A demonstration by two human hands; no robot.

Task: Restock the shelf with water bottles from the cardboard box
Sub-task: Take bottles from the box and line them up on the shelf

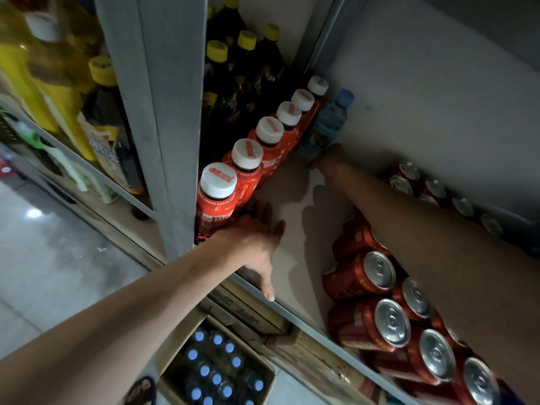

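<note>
A clear water bottle [327, 124] with a blue cap stands at the back of the shelf [295, 241], against the wall. My right hand [328, 159] reaches deep in and grips the bottle's base. Nearer the front, my left hand [257, 244] rests flat on the shelf with its fingers spread, touching the nearest red bottle. Below the shelf, on the floor, an open cardboard box [264, 365] holds several blue-capped water bottles [216, 372].
A row of red bottles with white caps [245, 168] lines the shelf's left side. Red cans [391, 320] are stacked on the right under my forearm. Dark yellow-capped bottles [233, 74] stand on the shelf's left, behind a grey upright [163, 112].
</note>
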